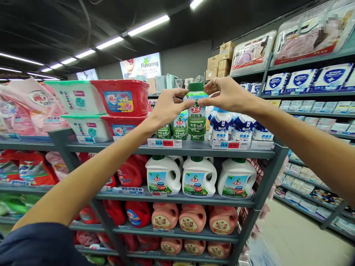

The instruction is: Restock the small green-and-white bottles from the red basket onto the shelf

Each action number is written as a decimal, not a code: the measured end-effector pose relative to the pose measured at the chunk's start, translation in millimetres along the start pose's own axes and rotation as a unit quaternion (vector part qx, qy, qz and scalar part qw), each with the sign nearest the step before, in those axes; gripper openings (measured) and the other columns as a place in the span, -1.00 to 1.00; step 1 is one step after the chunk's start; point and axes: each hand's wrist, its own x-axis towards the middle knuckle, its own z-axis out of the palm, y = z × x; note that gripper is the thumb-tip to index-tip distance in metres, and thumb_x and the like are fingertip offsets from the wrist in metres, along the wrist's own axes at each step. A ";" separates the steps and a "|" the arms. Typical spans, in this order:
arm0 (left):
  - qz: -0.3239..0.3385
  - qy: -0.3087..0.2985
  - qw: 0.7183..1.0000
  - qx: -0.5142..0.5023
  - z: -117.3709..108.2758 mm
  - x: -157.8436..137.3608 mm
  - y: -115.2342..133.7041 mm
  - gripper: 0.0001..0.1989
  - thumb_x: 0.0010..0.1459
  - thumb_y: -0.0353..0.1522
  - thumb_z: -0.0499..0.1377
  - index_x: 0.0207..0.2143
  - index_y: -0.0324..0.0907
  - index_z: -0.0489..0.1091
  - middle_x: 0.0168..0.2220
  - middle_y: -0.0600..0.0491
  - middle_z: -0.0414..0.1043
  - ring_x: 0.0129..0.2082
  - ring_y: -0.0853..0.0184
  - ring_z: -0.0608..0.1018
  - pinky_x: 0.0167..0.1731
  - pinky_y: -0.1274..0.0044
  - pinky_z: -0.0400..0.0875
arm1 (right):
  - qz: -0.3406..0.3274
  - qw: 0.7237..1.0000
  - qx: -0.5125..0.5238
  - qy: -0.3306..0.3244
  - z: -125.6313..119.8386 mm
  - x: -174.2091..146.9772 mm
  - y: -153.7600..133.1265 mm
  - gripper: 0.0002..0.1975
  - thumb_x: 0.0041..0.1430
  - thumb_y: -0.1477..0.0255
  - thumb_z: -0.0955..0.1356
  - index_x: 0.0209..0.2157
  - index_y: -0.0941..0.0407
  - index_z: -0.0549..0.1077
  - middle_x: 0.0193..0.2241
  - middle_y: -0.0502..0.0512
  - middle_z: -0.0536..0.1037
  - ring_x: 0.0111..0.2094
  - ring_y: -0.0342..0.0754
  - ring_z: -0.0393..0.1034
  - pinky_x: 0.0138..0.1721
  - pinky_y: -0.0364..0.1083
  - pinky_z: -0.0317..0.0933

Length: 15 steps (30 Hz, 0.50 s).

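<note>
Both hands reach up to the top shelf (194, 149). The left hand (166, 107) and right hand (226, 94) pinch a green-capped detergent bottle (196, 118) near its cap, fingers closed on either side. It stands upright on the shelf, with blue-and-white bottles (222, 125) just right and red tubs (122, 98) left.

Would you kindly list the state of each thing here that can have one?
Green-capped bottle: upright on the top shelf, capped, gripped near its top.
Left hand: closed on the bottle.
Right hand: closed on the bottle.
White jugs: upright, capped.
Red tubs: stacked, lids shut.
</note>
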 end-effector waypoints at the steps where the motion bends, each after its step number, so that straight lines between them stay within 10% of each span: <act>1: 0.006 0.002 1.000 0.000 3.5 0.0 -8.4 -0.21 0.31 -0.10 0.52 0.32 -0.56 0.51 0.17 -0.32 0.63 0.13 0.04 0.71 0.18 0.15 0.62 | 0.003 1.000 -0.004 -0.003 1.4 0.8 3.0 -0.11 -0.04 0.03 0.78 0.11 0.36 0.61 0.00 0.38 0.68 0.07 0.17 0.59 0.27 0.19 0.53; 7: 0.012 0.022 1.000 -0.001 18.8 -8.9 -37.4 0.02 0.13 0.25 0.49 0.27 -0.45 0.60 0.23 -0.36 0.63 0.09 0.02 0.70 0.18 0.21 0.64 | 0.015 0.999 -0.036 -0.033 11.5 -5.0 17.8 -0.25 0.05 0.04 0.74 0.05 0.31 0.65 -0.10 0.35 0.71 -0.03 0.16 0.60 0.12 0.20 0.59; 15: -0.004 0.018 1.000 0.002 30.0 -14.1 -55.2 -0.12 0.16 0.17 0.53 0.27 -0.31 0.65 0.24 -0.26 0.65 0.12 0.03 0.71 0.21 0.21 0.63 | 0.048 0.990 -0.129 -0.035 11.0 -11.3 17.0 -0.38 0.07 0.09 0.72 0.03 0.18 0.69 -0.02 0.31 0.74 0.05 0.23 0.63 0.17 0.21 0.57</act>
